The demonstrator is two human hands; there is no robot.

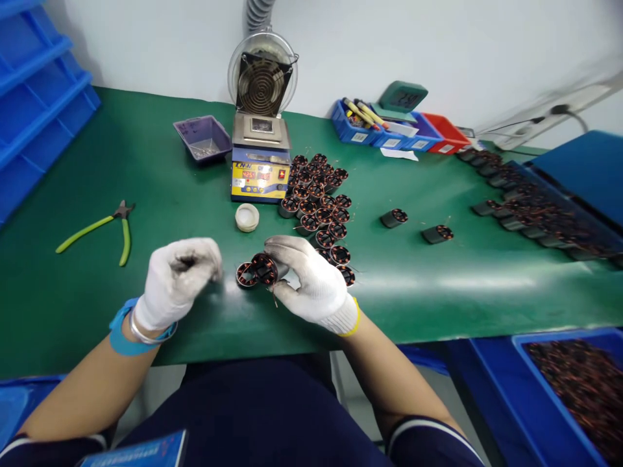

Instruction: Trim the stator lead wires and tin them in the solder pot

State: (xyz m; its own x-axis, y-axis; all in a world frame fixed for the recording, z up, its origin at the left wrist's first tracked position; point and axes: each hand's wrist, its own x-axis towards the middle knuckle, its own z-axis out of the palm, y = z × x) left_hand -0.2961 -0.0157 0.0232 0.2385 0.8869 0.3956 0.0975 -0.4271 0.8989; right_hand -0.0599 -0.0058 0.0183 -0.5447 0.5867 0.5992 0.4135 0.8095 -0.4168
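Observation:
My right hand (311,279), in a white knit glove, grips a motor stator (265,269), a metal cylinder with copper windings, its open end turned to the left. Thin wire ends hang below it. Another stator (246,275) stands on the green mat, just left of the held one and partly behind it. To the left, my gloved left hand (181,279) hovers over the mat with its fingers curled together. Whatever is in its fingertips, if anything, is too blurred to make out. A small round white tub (246,217) stands beyond both hands.
Several stators (324,214) crowd beside a solder pot (260,175). Green-handled cutters (119,217) lie left, near a purple tray (204,139). Two stators lie apart (394,217) at right. Blue bins (357,133) stand at the back; a crate (520,347) of copper-coloured parts is lower right.

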